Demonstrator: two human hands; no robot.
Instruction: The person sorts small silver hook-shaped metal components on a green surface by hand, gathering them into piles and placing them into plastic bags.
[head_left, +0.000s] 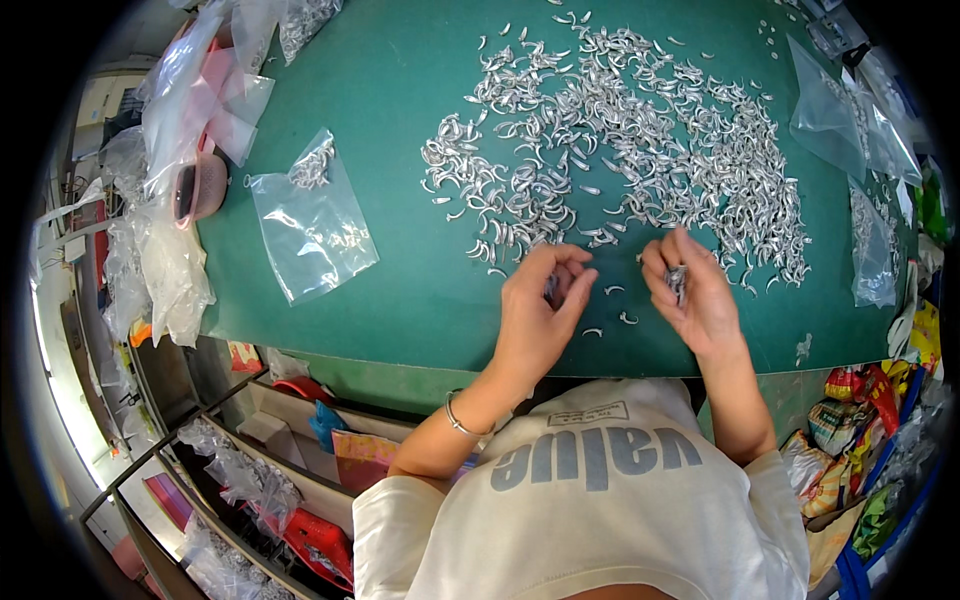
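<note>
Many small curved silver metal pieces (625, 115) lie in a wide loose heap on the green tabletop (430, 300). At the near edge of the heap, my left hand (538, 312) is curled, thumb toward fingers, with a bit of silver metal showing inside the grip. My right hand (700, 300) is closed round several of the same curved metal pieces (676, 284), which show between its fingers and palm. On the table between the hands lie a few single pieces (627, 318), apart from the heap.
A clear plastic bag (315, 235) with some metal pieces in its top lies at left. Beyond it stand a pink container (207, 187) and bunched plastic bags (175, 265). More clear bags (872, 245) line the right edge. Below are open drawers (290, 425) and colourful packets (850, 410).
</note>
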